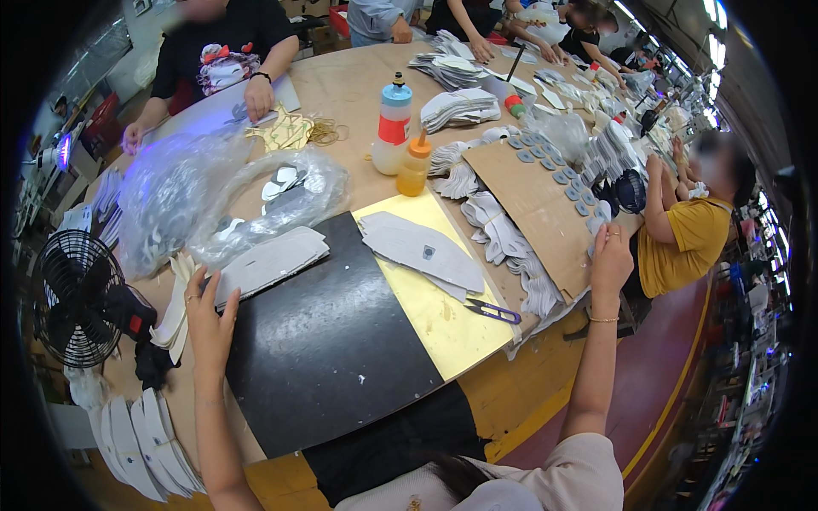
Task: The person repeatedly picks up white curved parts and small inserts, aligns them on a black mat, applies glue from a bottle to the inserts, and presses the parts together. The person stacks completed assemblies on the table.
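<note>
My left hand (210, 317) has its fingers spread at the near end of a stack of pale grey fabric pieces (273, 262). That stack rests on the corner of a black mat (328, 341). To the right, my right hand (612, 260) is closed, fingertips pinched on a small grey patch at the end of a brown board (528, 213). Rows of similar oval patches (558, 175) lie on that board. Between my hands, pale grey pieces (423, 249), the top one with a dark patch, lie on a yellow sheet (443, 332). Purple-handled thread snips (494, 312) lie beside them.
A blue-capped bottle (394, 128) and an amber glue bottle (414, 168) stand beyond the yellow sheet. Clear plastic bags (179, 200) and a black fan (77, 294) are at left. Bundled white pieces (149, 443) sit lower left. Co-workers stand across and at right, one in a yellow shirt (694, 243).
</note>
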Demonstrator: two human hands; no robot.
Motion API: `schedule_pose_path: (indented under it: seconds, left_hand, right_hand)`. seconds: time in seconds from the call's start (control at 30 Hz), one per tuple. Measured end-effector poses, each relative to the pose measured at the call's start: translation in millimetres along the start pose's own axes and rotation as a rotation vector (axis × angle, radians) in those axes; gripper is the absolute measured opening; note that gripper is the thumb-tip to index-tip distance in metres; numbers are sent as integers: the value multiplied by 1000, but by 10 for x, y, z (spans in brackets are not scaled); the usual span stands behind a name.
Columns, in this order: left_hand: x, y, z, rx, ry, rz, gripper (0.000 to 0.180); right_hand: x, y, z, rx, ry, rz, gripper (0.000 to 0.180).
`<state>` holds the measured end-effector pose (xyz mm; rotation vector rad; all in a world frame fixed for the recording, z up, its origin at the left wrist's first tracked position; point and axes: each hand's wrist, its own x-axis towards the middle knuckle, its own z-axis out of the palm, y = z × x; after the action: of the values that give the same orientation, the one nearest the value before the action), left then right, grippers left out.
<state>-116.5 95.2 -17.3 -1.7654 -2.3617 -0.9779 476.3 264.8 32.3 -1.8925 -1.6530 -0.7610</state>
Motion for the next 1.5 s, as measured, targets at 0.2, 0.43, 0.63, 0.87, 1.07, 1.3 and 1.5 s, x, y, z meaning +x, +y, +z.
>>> schedule_pose_path:
  seconds: [0.2, 0.43, 0.63, 0.87, 1.07, 1.3, 1.5]
  left_hand:
    - [40, -2, 19, 4, 12, 7, 46]
    - [75, -39, 53, 21, 16, 19, 44]
    - [78, -6, 74, 23, -4, 37, 41]
    - [75, 59, -16, 94, -16, 30, 41]
    - [34, -53, -5, 142, 36, 66, 43]
    - [45, 12, 13, 106, 2, 20, 43]
    - [50, 24, 0, 173, 16, 40, 43]
  right_hand:
    - [88, -237, -178, 382, 52, 17, 12]
    - [-189, -1117, -452, 875, -124, -107, 10]
    - [-830, -2028, -732, 1127, -257, -593, 19]
    - [-1479, -2486, -836, 1170, -391, -1094, 26]
    - [-1591, -2487, -894, 1204, -509, -1117, 26]
    - [-1524, -2457, -911, 1258, -497, -1027, 30]
    - [-1436, -2463, -867, 1281, -488, -926, 27]
